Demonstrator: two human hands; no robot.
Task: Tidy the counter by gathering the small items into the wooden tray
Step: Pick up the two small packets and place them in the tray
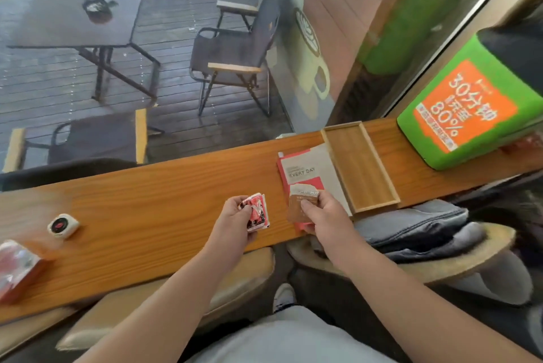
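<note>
Gathering step, mid-pickup, with places given relative to the wooden tray [360, 168]. My right hand [321, 215], just left of the tray's near end, pinches a brown sachet [302, 201] between thumb and fingers, held over a red and grey leaflet [302, 170] that lies touching the tray's left wall. My left hand [235, 215], further left of the tray, is closed around a red and white packet [257, 212] just above the counter [164, 204]. The tray itself appears empty, so I judge that nothing has been gathered yet. Well to the left of the tray, a small round white item [63, 225] and a red-and-clear pack [16, 267] rest untouched. Next move, as I judge it: carry the sachet right, over the tray's wall, release it flat inside, then bring the packet across likewise. A green box [470, 115] stands right of the tray
</note>
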